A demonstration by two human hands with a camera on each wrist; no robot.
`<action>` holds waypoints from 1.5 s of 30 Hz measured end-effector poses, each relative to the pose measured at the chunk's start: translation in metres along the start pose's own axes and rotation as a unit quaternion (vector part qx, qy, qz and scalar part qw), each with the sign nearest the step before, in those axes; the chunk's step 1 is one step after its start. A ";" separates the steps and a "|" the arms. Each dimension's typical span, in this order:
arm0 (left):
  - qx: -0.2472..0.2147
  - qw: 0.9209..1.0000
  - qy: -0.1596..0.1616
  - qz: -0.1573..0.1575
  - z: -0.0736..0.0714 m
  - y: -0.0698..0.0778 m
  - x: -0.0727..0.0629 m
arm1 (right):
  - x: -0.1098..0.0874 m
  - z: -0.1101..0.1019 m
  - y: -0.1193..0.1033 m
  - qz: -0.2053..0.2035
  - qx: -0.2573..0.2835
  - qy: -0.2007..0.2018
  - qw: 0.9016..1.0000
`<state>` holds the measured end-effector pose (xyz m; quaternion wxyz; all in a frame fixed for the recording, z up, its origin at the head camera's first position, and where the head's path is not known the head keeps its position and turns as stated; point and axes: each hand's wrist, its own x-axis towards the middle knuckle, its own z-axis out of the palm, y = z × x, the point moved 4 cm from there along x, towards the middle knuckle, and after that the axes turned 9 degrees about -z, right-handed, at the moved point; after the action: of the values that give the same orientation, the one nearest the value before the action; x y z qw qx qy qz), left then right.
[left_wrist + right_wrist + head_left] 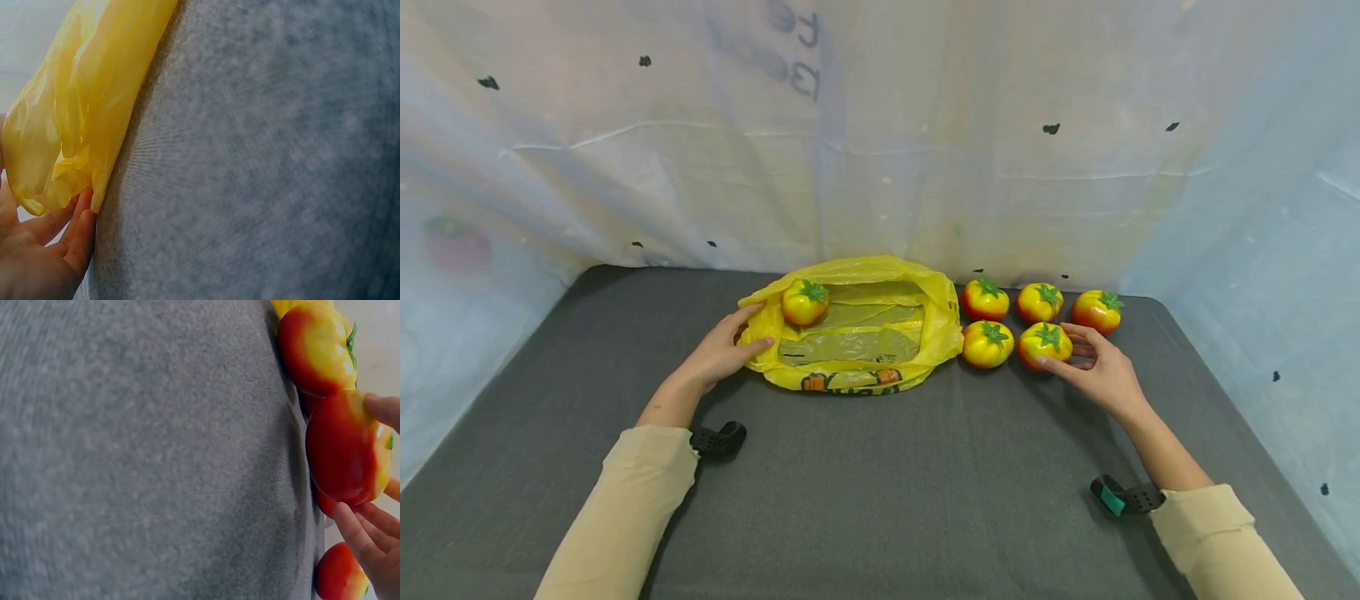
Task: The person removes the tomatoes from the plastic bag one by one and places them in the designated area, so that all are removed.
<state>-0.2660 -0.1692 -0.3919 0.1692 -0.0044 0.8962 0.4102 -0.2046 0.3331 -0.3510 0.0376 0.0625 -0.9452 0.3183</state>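
A yellow plastic bag (942, 333) lies with its mouth spread wide on the dark grey table. Inside, near its left end, sits one red-and-yellow tomato (803, 305) with a green leafy top. My left hand (718, 350) holds the bag's left end, thumb over the rim; in the left wrist view, fingers (78, 240) reach behind the plastic (94, 112). To the right of the bag, my right hand (1101, 371) grips another tomato (1043, 343) between thumb and fingers. The right wrist view shows fingertips on this tomato's (342, 450) underside and thumb near its top.
Left of the gripped tomato, a tomato (987, 345) sits beside the bag. Behind them stand three more: a left one (985, 300), a middle one (1039, 302) and a right one (1097, 312). A pale plastic sheet (887, 167) hangs along the table's back edge.
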 end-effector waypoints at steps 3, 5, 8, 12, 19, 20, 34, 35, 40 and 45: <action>-0.002 1.000 0.000 -0.001 0.000 0.000 0.000 | 0.001 0.002 0.001 0.004 -0.001 -0.004 1.000; -0.004 1.000 0.001 -0.002 0.000 0.000 0.000 | 0.001 0.003 0.002 0.007 -0.001 -0.006 1.000; -0.005 1.000 0.002 -0.001 0.000 0.000 0.000 | 0.001 0.004 0.002 0.015 0.001 -0.012 1.000; -0.004 1.000 0.004 0.000 0.000 0.000 0.000 | 0.002 0.006 0.002 0.027 0.003 -0.018 0.999; -0.005 1.000 0.006 0.002 0.000 0.000 0.000 | 0.003 0.005 0.002 0.028 0.008 -0.015 0.999; -0.005 1.000 0.006 0.002 0.000 0.000 0.000 | 0.003 0.005 0.002 0.028 0.009 -0.015 0.999; -0.005 1.000 0.005 -0.008 0.000 -0.002 0.002 | 0.001 0.000 0.002 0.016 0.003 -0.024 1.000; -0.005 1.000 0.004 -0.008 0.000 -0.002 0.002 | 0.001 -0.001 0.002 0.014 0.004 -0.023 1.000; -0.004 1.000 0.005 -0.007 0.000 -0.001 0.001 | 0.001 -0.006 -0.004 0.005 0.012 -0.020 1.000; -0.002 1.000 0.005 -0.008 0.000 -0.001 0.001 | 0.003 -0.012 -0.013 -0.004 0.011 -0.009 1.000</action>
<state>-0.2663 -0.1698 -0.3930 0.1681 -0.0137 0.8960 0.4107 -0.2053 0.3296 -0.3333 0.0298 0.0691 -0.9417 0.3278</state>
